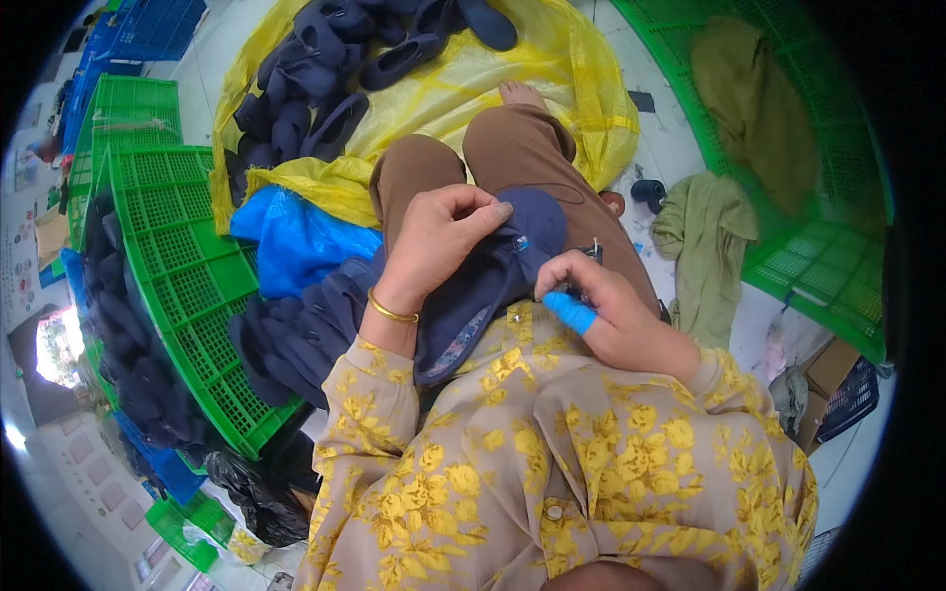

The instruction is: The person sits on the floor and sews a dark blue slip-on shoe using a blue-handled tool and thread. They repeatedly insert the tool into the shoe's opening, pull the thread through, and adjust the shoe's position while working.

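Across my lap lies a navy-blue cloth shoe (540,219), with a patterned patch showing near its lower end. My left hand (441,236), a gold bangle at its wrist, pinches the shoe's upper edge between thumb and fingertips. Beside the shoe on the right is my right hand (613,310), with blue tape around one digit. Its fingers are curled closed, and a small dark piece (594,252) sticks up from them; its kind is too small to tell. A row of similar navy shoes (301,330) rests against my left side.
A yellow woven sack (591,98) spreads ahead, bearing a heap of navy shoes (320,74). Blue plastic sheeting (296,236) and a green crate (192,246) stand left. On the right are an olive cloth (705,246), a dark thread spool (647,192) and another green crate (828,266).
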`<state>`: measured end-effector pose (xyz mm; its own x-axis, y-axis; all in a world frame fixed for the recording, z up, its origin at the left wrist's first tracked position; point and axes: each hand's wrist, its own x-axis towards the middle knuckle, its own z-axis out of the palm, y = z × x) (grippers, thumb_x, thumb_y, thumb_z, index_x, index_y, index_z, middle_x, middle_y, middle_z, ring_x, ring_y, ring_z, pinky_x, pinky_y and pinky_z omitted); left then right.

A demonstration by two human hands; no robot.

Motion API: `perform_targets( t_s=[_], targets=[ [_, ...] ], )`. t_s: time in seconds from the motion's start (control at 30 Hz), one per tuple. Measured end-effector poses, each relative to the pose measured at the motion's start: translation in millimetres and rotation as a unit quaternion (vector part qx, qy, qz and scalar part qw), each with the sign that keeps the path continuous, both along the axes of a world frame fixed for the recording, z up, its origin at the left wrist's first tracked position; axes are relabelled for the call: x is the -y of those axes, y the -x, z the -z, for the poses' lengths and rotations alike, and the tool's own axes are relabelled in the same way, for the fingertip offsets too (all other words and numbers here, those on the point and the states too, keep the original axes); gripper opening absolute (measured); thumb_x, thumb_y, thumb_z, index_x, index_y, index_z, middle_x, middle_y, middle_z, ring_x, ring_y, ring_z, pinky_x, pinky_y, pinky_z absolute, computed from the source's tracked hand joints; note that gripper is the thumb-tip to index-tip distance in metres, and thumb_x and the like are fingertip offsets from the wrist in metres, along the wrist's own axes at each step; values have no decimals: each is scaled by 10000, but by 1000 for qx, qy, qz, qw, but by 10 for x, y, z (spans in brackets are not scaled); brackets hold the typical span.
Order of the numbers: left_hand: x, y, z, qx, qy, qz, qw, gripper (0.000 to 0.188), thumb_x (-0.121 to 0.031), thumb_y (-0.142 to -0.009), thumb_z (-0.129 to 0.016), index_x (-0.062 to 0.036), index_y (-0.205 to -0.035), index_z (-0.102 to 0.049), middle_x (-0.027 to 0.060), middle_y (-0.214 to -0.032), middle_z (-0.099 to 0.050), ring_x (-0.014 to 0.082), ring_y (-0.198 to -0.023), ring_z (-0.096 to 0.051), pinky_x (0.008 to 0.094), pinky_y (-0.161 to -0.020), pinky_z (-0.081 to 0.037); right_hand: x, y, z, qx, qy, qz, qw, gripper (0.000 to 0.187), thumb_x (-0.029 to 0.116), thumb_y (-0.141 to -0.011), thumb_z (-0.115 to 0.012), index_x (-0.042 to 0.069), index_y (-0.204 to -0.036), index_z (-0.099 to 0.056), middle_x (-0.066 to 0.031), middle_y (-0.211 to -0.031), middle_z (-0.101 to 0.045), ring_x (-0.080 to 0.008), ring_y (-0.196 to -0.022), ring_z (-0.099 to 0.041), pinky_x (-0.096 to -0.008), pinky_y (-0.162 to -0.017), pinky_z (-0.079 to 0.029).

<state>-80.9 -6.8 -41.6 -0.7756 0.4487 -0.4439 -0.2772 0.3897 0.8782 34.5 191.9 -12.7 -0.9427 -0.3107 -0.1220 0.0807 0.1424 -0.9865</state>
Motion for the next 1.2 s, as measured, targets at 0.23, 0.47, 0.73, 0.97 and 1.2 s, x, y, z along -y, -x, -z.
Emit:
perform_targets(
  t_s=[0.23, 0.47, 0.73, 0.97, 1.2],
  targets=[
    [182, -5, 175, -42, -29, -158, 986, 160, -187, -944, -648, -42, -989, -700, -34, -841, -657, 33, -706, -541, 187, -649, -436, 232, 172, 321, 62, -87, 168, 980, 323, 91, -869, -688, 52, -1137, -512, -35, -707, -483, -134, -593, -448, -295, -567, -399],
    [163, 444, 123, -223, 55, 76, 970, 156, -124, -888, -658, 0, -977, -690, 23, -820, -670, 103, -694, -583, 260, -626, -476, 244, 168, 358, 44, -132, 102, 985, 335, 111, -859, -707, 53, -1151, -554, -117, -954, -663, -218, -718, -613, -325, -669, -501],
    [-673, 544, 140, -332, 160, 337, 866, 180, -190, -708, -745, -49, -819, -727, 136, -860, -698, 344, -845, -656, 417, -732, -526, 262, 149, 452, 15, -135, 100, 986, 327, 132, -862, -669, 43, -1154, -552, -179, -951, -653, -361, -799, -647, -427, -685, -514],
    [-850, 469, 318, -418, 219, 326, 819, 101, -135, -754, -647, -47, -747, -697, 168, -829, -680, 354, -834, -650, 454, -722, -523, 250, 162, 464, -13, -147, 93, 985, 289, 112, -847, -654, 33, -1109, -561, -188, -922, -647, -375, -821, -640, -438, -709, -507],
    [177, 845, -99, -18, -130, -143, 981, 66, -129, -952, -584, -70, -925, -597, -48, -666, -486, 71, -642, -504, 266, -636, -472, 274, 340, 332, -3, -145, 142, 979, 173, 115, -807, -686, 35, -947, -623, -140, -793, -653, -284, -674, -635, -384, -617, -488]
  ],
)
